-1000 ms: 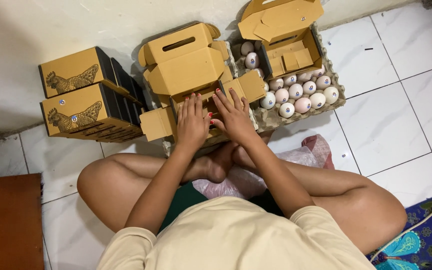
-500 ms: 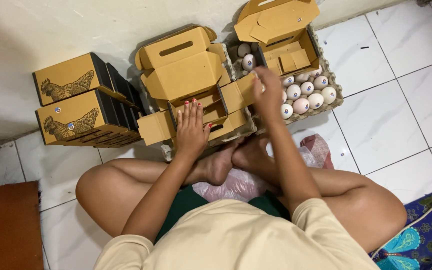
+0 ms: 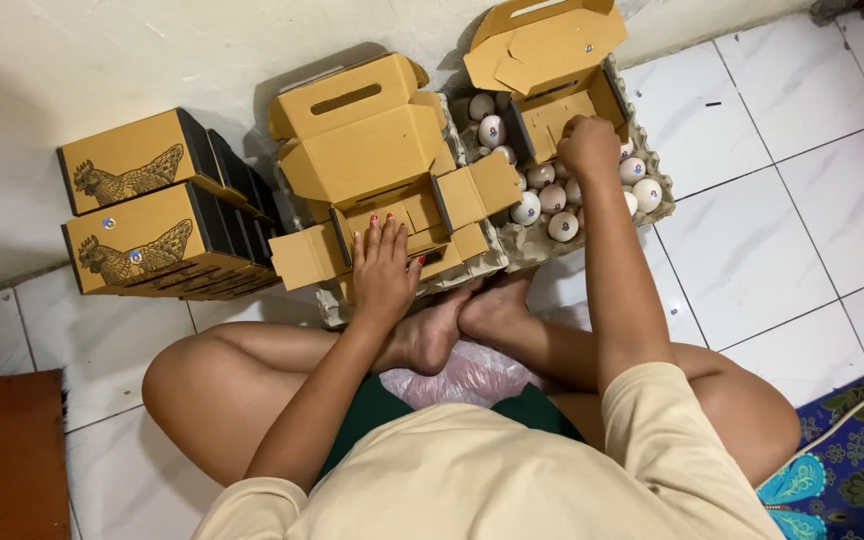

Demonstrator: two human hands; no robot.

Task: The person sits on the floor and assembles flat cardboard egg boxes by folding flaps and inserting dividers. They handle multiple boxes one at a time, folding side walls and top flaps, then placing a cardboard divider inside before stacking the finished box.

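My left hand [image 3: 387, 265] lies flat with fingers spread on the inner flaps of an open brown cardboard box [image 3: 362, 150] in front of me. My right hand [image 3: 589, 148] reaches out to the grey egg tray [image 3: 660, 208] on the right. Its fingers curl down over the white eggs [image 3: 527, 208], hiding what is under them. A second open cardboard box [image 3: 542, 45] stands on the far part of that tray, just beyond my right hand.
Two closed boxes with a hen picture [image 3: 132, 215] are stacked at the left against the wall. A pink plastic bag [image 3: 467, 375] lies by my crossed feet. A brown wooden surface [image 3: 2, 460] is at lower left, a blue patterned mat [image 3: 852, 450] at lower right.
My right hand left the middle box and moved right and away, onto the eggs in the tray. My left hand stayed on the box flaps.
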